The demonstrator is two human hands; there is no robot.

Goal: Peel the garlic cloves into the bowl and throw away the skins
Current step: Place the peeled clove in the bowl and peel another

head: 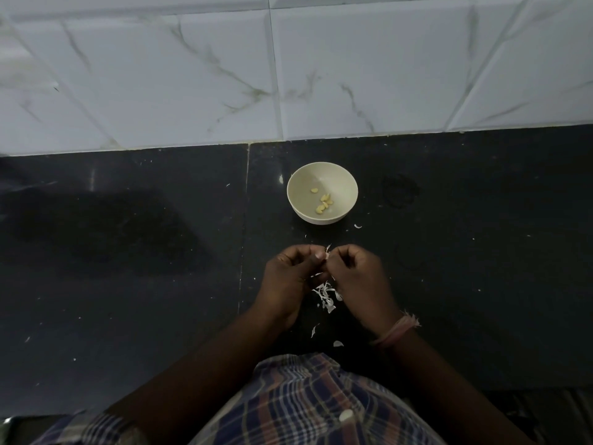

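between both hands, half-peeled garlic clove

bowls: one, a cream bowl on the dark desk, toward its back edge
peeled cloves: about six in the bowl
hands: two, left hand and right hand
skin piles: one heap near the desk's front edge
wristbands: one
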